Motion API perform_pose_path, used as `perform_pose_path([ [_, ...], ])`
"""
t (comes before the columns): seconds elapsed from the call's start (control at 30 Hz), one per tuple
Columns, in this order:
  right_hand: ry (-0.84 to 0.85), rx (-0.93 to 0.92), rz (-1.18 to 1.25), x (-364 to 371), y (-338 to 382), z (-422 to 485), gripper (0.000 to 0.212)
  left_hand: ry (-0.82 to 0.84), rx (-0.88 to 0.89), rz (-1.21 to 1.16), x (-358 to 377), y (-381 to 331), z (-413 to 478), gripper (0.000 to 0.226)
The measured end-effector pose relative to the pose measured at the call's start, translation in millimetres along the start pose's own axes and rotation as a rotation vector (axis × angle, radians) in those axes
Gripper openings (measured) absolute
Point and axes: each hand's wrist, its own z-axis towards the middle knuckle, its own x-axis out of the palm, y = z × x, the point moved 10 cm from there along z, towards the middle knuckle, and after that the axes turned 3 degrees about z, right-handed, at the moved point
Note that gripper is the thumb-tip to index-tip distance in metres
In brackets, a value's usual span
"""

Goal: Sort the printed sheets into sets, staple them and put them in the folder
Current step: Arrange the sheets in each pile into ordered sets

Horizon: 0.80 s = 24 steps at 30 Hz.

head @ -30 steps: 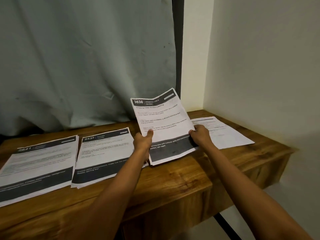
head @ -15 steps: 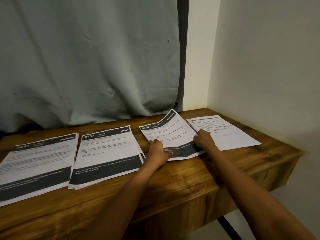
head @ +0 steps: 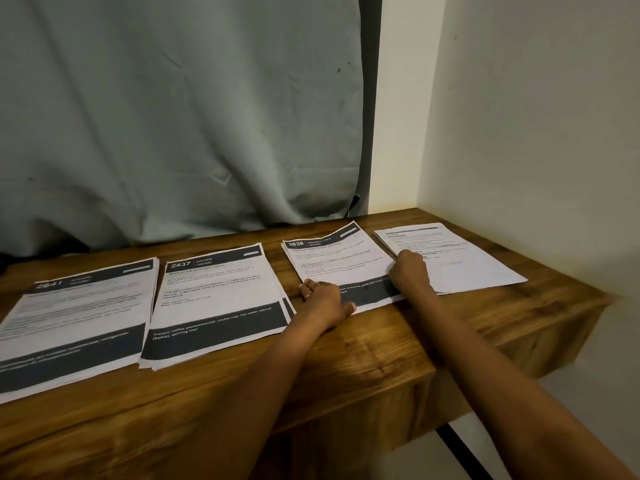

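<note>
Between both hands (head: 325, 301) (head: 410, 273), 3638 stack (head: 343, 265)

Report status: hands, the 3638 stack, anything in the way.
Left hand on lower-left edge of white printed paper stack headed 3638, right hand on its right edge; grip unclear. Stack lies on brown wooden table. No stapler or folder in view.

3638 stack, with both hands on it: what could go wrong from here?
1. The 3638 stack lies right against the plain sheets, and the right hand covers the seam; pages could slip between sets.
2. Its far edge is buckled upward, so the sheets may not be squared; a staple could miss some.
3. The left hand sits in the narrow gap beside the 2437 stack, whose near corner is fanned; a nudge could scatter it.
</note>
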Motion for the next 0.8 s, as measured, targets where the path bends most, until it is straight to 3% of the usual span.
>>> perform_pose_path([
  [0.23,-0.102,-0.103,0.014,-22,35,-14,0.039,-0.077,0.039,-0.054,-18,6,-14,0.080],
  [0.43,-0.080,-0.350,0.219,-19,121,-58,0.030,-0.261,0.097,-0.119,-73,35,-58,0.066],
  [0.8,0.266,-0.587,0.319,59,272,-174,0.025,-0.497,-0.245,-0.077,-157,218,-137,0.064],
])
